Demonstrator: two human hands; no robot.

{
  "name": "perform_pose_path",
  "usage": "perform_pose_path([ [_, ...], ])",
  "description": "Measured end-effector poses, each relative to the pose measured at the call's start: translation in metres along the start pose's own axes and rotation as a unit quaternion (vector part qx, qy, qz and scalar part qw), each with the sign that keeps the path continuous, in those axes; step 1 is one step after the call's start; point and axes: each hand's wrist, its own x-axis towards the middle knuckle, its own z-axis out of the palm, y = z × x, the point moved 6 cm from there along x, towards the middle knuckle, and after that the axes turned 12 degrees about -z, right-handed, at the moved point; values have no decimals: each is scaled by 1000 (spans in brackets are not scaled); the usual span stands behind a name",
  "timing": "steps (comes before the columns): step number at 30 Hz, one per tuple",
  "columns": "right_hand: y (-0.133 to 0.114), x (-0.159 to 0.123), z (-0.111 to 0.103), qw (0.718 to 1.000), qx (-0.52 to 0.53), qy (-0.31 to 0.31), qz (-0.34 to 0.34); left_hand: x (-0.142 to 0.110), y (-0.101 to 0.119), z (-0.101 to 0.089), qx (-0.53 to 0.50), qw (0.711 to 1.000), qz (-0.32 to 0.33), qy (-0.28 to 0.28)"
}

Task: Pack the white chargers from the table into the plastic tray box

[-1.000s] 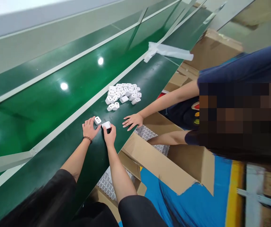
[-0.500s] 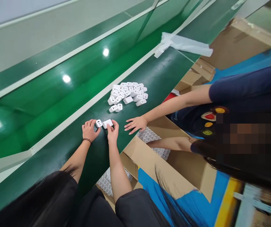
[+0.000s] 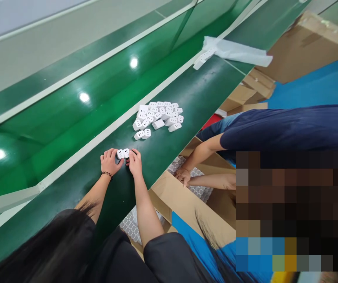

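Two white multi-port charger blocks stand side by side on the green work surface, their slotted faces turned up. My left hand is closed around the left charger, thumb on its near side. Against the right charger lies my right hand, its fingers gripping that block from the right. The two chargers appear to touch each other. Beyond my hands lies a loose cluster of similar white chargers, some upright and some on their sides.
A co-worker's hands reach into an open cardboard box holding packed white pieces. White wrapping sheet and a short row of white blocks lie farther along. A pale rail borders the surface.
My right hand has brought its charger left and turned it upright beside the other one. The co-worker's hand has left the table edge and gone into the box.
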Motion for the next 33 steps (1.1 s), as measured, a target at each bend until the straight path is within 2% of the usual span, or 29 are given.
perform_pose_path([
  [3,-10,2,-10,999,-31,8,-19,0,0,-1,-2,1000,2,4],
  [5,-23,11,-28,993,-92,52,-55,1,0,0,-3,1000,3,0],
  [8,-47,37,-56,957,-240,114,-115,1,-2,1,2,1000,-2,-10],
  [9,-53,50,-60,945,-283,107,-123,2,-3,2,5,1000,-4,-13],
  [11,-59,76,-61,932,-339,51,-114,2,-4,2,9,1000,-8,-15],
  [13,-59,96,-57,934,-347,-1,-83,2,-5,1,10,1000,-8,-18],
  [15,-58,103,-53,941,-333,-11,-59,2,-5,1,9,1000,-9,-21],
  [17,-57,99,-51,946,-317,-1,-68,1,-5,1,7,1000,-9,-22],
  [19,-57,87,-48,948,-300,-27,-102,0,-4,0,4,1000,-8,-20],
  [22,-54,65,-44,945,-262,-127,-152,-2,-3,-1,1,1000,-5,-16],
  [25,-51,47,-47,940,-224,-197,-163,-4,-1,-2,-3,1000,-3,-18],
  [29,-53,43,-50,941,-205,-212,-165,-4,1,-3,-5,1000,-4,-17],
  [33,-57,44,-44,938,-210,-214,-173,-5,2,-3,-10,1000,0,-13],
])
